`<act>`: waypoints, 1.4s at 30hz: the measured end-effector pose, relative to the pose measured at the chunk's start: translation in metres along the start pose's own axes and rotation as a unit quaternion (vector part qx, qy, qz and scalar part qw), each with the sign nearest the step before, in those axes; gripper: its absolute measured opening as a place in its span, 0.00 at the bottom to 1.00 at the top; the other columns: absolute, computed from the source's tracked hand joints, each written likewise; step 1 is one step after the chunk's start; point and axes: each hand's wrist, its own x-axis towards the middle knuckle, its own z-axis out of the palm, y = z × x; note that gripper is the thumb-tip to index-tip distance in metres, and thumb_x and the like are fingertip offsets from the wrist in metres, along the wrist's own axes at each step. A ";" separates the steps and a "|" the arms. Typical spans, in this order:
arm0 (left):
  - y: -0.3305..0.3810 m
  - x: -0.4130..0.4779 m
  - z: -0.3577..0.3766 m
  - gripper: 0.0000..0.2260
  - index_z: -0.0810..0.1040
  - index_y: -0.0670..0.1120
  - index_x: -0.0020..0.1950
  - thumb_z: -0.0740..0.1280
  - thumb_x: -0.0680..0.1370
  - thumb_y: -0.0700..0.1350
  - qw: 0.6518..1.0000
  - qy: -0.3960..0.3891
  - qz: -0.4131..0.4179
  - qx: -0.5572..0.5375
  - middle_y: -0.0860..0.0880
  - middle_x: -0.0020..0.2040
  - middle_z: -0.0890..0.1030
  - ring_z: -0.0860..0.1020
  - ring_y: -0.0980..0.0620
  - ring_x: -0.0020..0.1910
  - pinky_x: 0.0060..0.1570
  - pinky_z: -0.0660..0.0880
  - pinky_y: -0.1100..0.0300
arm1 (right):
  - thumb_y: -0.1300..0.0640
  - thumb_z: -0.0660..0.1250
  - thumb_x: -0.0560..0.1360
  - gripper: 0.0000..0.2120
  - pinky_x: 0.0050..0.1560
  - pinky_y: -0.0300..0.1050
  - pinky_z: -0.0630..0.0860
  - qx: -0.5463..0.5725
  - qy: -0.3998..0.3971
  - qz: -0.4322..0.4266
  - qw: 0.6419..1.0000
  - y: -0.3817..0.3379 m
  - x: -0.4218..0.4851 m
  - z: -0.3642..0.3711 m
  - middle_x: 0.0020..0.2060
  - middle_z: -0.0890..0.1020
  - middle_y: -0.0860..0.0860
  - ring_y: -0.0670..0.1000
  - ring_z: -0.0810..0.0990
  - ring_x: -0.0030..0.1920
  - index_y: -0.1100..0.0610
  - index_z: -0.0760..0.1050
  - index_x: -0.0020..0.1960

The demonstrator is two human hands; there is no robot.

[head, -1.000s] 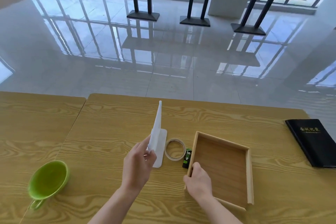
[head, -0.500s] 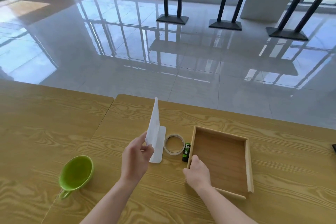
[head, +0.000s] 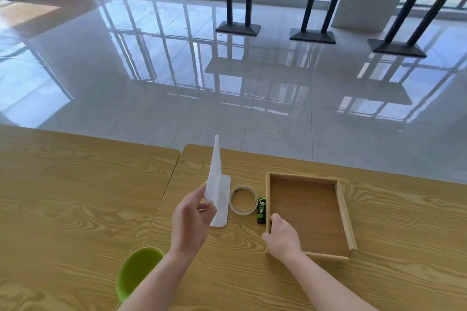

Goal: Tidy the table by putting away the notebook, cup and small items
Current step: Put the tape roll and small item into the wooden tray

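Observation:
My left hand pinches the near corner of a white notebook cover and holds it lifted upright; the notebook's other half lies flat on the table. My right hand grips the near left corner of a wooden tray with nothing in it. Between notebook and tray lie a roll of tape and a small black and green item. A green cup stands near the front, partly hidden behind my left forearm.
Two wooden tables meet at a seam left of the notebook. Beyond the far edge there is glossy tiled floor, with a long high table on black legs by the windows.
The camera has swung left, so the black book at the right edge has left the view and the cup sits closer to my arm. Both hands keep their holds.

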 end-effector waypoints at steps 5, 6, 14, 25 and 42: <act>-0.015 0.020 -0.016 0.22 0.76 0.55 0.68 0.68 0.76 0.39 1.000 -0.007 0.007 0.010 0.56 0.47 0.83 0.82 0.61 0.43 0.40 0.74 0.72 | 0.58 0.63 0.77 0.05 0.45 0.47 0.74 -0.004 -0.004 0.002 1.000 -0.021 0.012 0.007 0.45 0.77 0.50 0.52 0.77 0.44 0.56 0.68 0.52; -0.018 0.025 -0.018 0.22 0.76 0.55 0.67 0.68 0.76 0.39 1.000 -0.009 0.011 0.012 0.56 0.47 0.83 0.82 0.61 0.43 0.40 0.74 0.72 | 0.58 0.63 0.77 0.05 0.44 0.46 0.72 -0.004 -0.005 0.002 1.000 -0.025 0.014 0.007 0.44 0.77 0.50 0.52 0.76 0.44 0.56 0.68 0.51; -0.030 0.056 -0.035 0.21 0.78 0.53 0.66 0.69 0.75 0.38 0.999 -0.019 0.017 0.037 0.56 0.47 0.84 0.81 0.63 0.42 0.38 0.71 0.73 | 0.59 0.63 0.77 0.05 0.43 0.46 0.70 -0.018 -0.021 -0.015 0.999 -0.044 0.026 0.005 0.46 0.78 0.52 0.53 0.76 0.44 0.57 0.68 0.52; -0.031 0.058 -0.036 0.17 0.78 0.49 0.66 0.70 0.77 0.41 0.999 0.021 0.019 -0.015 0.61 0.51 0.81 0.80 0.62 0.52 0.43 0.79 0.67 | 0.54 0.68 0.76 0.11 0.49 0.51 0.80 -0.007 -0.052 -0.035 0.998 -0.039 0.037 -0.005 0.45 0.80 0.50 0.52 0.80 0.46 0.55 0.70 0.56; -0.007 0.060 -0.030 0.12 0.81 0.50 0.62 0.63 0.82 0.46 0.989 0.130 0.020 -0.063 0.60 0.55 0.83 0.79 0.64 0.56 0.51 0.78 0.62 | 0.48 0.66 0.79 0.26 0.62 0.58 0.77 0.167 0.069 -0.213 0.960 -0.193 0.075 -0.114 0.61 0.80 0.55 0.55 0.80 0.58 0.57 0.69 0.73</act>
